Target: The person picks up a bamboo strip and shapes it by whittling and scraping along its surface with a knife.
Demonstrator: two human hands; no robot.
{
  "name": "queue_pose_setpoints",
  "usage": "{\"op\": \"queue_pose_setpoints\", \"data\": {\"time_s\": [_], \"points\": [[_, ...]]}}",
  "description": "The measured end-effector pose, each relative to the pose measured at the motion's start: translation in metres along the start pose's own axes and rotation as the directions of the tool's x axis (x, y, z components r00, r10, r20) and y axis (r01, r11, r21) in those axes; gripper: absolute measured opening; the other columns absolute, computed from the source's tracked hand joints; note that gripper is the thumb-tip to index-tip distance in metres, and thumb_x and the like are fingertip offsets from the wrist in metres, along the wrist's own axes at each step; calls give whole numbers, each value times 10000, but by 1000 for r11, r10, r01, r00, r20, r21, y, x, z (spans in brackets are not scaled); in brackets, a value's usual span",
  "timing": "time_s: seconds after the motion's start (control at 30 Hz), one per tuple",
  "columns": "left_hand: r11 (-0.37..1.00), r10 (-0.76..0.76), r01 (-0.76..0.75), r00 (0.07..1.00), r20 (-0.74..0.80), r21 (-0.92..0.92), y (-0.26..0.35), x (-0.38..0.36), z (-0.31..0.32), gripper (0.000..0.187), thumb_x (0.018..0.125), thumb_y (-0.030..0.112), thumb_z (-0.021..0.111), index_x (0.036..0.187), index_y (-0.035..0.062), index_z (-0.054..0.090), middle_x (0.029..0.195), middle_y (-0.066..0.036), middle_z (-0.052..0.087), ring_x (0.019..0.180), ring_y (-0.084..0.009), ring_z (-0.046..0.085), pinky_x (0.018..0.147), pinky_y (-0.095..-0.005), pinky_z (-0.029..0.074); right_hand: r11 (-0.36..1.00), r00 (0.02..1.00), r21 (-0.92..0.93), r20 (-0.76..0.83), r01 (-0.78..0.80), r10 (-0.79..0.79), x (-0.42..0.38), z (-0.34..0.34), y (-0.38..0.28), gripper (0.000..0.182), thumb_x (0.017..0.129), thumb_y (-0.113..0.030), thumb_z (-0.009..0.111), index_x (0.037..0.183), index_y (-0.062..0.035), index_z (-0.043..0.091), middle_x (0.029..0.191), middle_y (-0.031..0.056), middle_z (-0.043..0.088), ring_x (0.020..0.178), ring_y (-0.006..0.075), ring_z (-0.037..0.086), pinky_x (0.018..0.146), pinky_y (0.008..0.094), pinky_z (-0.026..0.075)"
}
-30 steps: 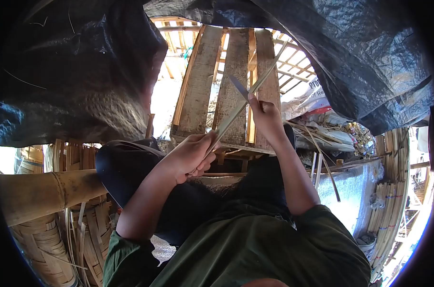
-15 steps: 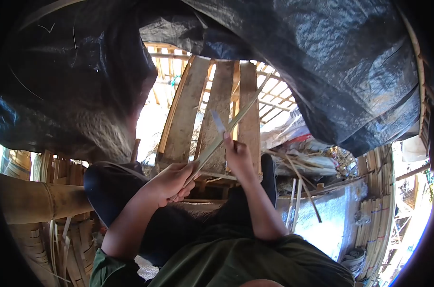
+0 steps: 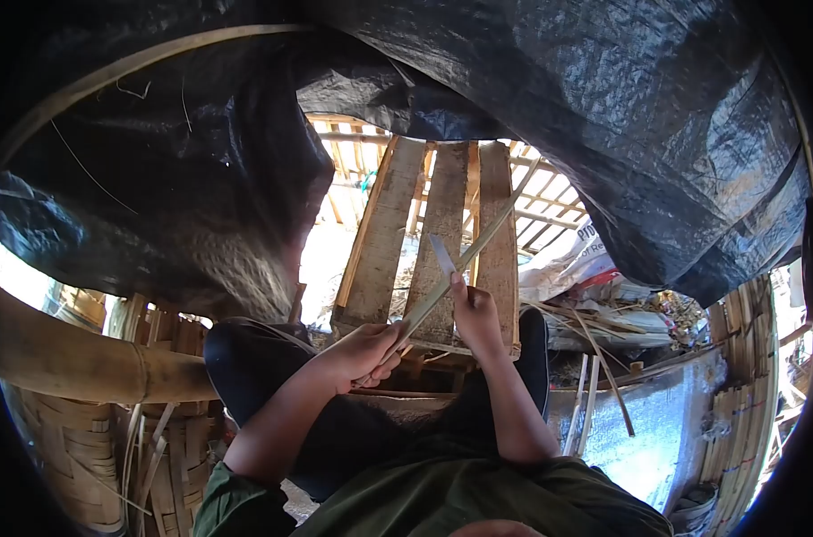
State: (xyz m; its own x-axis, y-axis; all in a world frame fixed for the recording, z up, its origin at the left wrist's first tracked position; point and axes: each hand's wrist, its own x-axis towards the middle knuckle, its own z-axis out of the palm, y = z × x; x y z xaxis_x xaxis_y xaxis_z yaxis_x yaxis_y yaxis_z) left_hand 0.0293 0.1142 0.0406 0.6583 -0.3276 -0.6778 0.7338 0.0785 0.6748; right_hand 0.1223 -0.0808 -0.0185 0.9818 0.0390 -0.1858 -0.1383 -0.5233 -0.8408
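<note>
A long, thin bamboo strip [image 3: 431,302] slants up and away from my left hand [image 3: 363,355], whose fingers are wrapped round its near end. My right hand [image 3: 476,317] grips a knife [image 3: 442,255] with a short pale blade. The blade points up and to the left, and its base lies against or just beside the strip. Fingers hide the knife's handle. Both hands are above my lap, before a slatted wooden bench [image 3: 438,197].
Dark plastic sheeting [image 3: 586,125] hangs overhead and on both sides. A thick bamboo pole [image 3: 102,358] runs along the left, above woven bamboo [image 3: 84,465]. Loose strips [image 3: 587,407] lean at the right near a white sack [image 3: 568,264]. Bundled slats [image 3: 736,385] stand farther right.
The whole view has shifted, so the scene sits lower and farther right. Both hands keep their hold on the strip and knife, with little visible movement relative to each other.
</note>
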Motion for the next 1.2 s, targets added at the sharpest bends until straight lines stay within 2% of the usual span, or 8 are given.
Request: {"op": "queue_pose_setpoints", "data": {"time_s": [0.17, 0.23, 0.53, 0.63, 0.8, 1.0, 1.07, 1.2], "points": [[1000, 16, -17, 998, 56, 18, -3, 5, 1, 410, 1046, 479, 336, 925, 111, 471, 521, 30, 359, 435, -65, 324, 368, -231, 260, 999, 1000, 26, 5, 19, -19, 2, -2, 10, 651, 960, -526, 508, 738, 82, 579, 583, 220, 531, 582, 336, 574, 647, 438, 459], [999, 38, -38, 997, 67, 4, -4, 9, 3, 416, 1046, 479, 330, 917, 107, 466, 520, 24, 363, 432, -71, 321, 362, -235, 256, 995, 997, 66, -25, 70, -68, 2, -3, 10, 623, 984, -503, 500, 678, 39, 520, 537, 57, 417, 566, 129, 418, 553, 366, 385], [946, 169, -151, 985, -41, 286, -19, 24, 28, 416, 1061, 425, 243, 901, 106, 456, 503, 12, 370, 377, -90, 314, 362, -257, 282, 997, 999, 66, 13, 33, -34, -1, -19, 19, 597, 994, -464, 506, 705, 57, 527, 543, 64, 392, 570, 117, 365, 533, 373, 355], [912, 198, -153, 977, -81, 380, -16, 17, 32, 429, 1052, 441, 246, 905, 100, 461, 506, 7, 385, 365, -96, 337, 365, -264, 309, 995, 999, 83, -4, 53, -53, 0, -21, 23, 599, 985, -456, 510, 710, 72, 578, 536, 159, 503, 518, 223, 520, 558, 405, 417], [969, 135, -123, 990, -45, 212, -14, 14, 40, 398, 1064, 414, 280, 921, 92, 466, 534, -2, 412, 378, -86, 352, 367, -245, 332, 963, 991, 252, 65, 97, -116, -3, -28, 23, 518, 942, -406, 618, 634, 8, 565, 516, -6, 436, 520, 75, 385, 467, 325, 320], [982, 156, -153, 988, -14, 113, -30, 10, 47, 374, 1063, 409, 314, 977, 86, 483, 572, -2, 445, 415, -78, 429, 381, -226, 357, 956, 972, 212, 77, 203, -223, -13, -18, 26, 420, 861, -330, 704, 650, 12, 583, 509, 11, 465, 499, 90, 416, 471, 330, 349], [920, 213, -117, 951, -226, 373, -28, -6, 58, 424, 1056, 442, 310, 1011, 75, 517, 584, -2, 473, 430, -80, 480, 394, -217, 385, 957, 973, 206, 63, 204, -221, -15, -16, 25, 403, 846, -313, 712, 654, 19, 586, 501, 31, 477, 488, 101, 433, 475, 337, 368], [911, 151, -39, 957, -246, 410, -27, -21, 55, 474, 1055, 457, 295, 1026, 62, 556, 608, -4, 509, 457, -81, 510, 411, -211, 398, 966, 973, 145, 52, 213, -223, -25, -21, 12, 371, 883, -271, 704, 692, 30, 601, 564, 41, 546, 537, 92, 486, 502, 318, 392]]}}
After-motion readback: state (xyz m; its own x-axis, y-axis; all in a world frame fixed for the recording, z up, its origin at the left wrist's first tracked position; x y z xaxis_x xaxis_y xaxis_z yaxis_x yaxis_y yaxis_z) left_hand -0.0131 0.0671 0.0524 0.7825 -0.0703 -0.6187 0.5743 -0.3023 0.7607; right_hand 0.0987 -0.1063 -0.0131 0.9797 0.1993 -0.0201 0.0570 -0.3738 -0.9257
